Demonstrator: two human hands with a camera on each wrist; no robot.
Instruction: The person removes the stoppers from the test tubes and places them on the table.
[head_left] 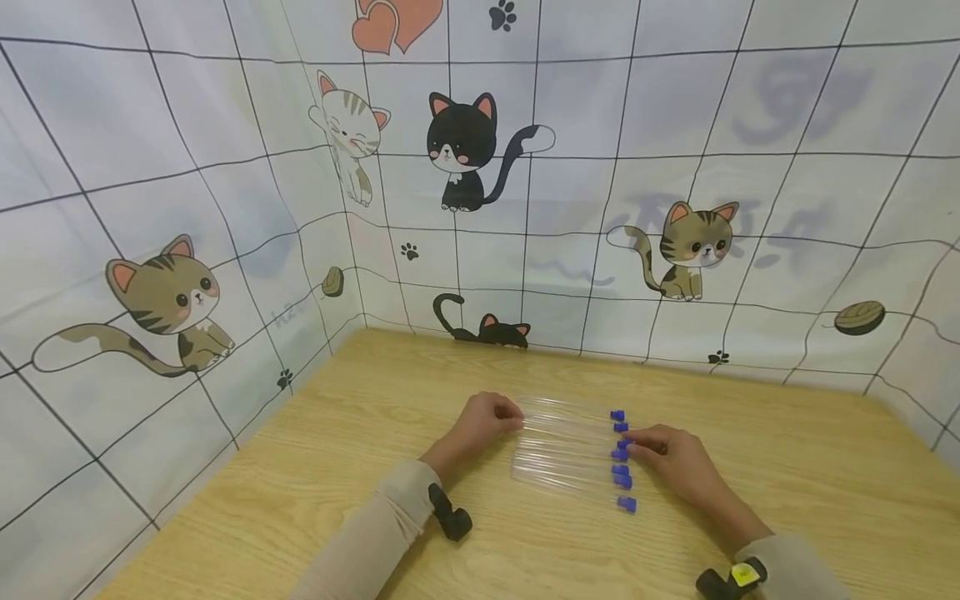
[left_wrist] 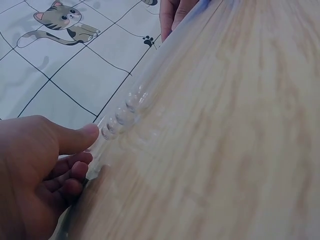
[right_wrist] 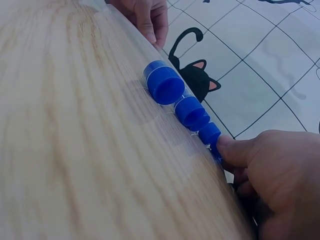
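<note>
Several transparent test tubes (head_left: 562, 454) lie side by side on the table, rounded ends toward the left and blue screw caps (head_left: 621, 481) toward the right. My left hand (head_left: 483, 419) is at the rounded ends, where thumb and fingers pinch the end of one tube. At the cap side, my right hand (head_left: 675, 458) pinches a blue cap between thumb and fingers. The left wrist view shows the rounded ends (left_wrist: 125, 116) in a row beside the left thumb. In the right wrist view a near cap (right_wrist: 165, 85) stands slightly apart from the other caps.
The wooden table (head_left: 375, 533) backs onto a white gridded sheet (head_left: 570, 192) printed with cartoon cats. Black wrist mounts (head_left: 452, 517) sit at both sleeves (head_left: 375, 525).
</note>
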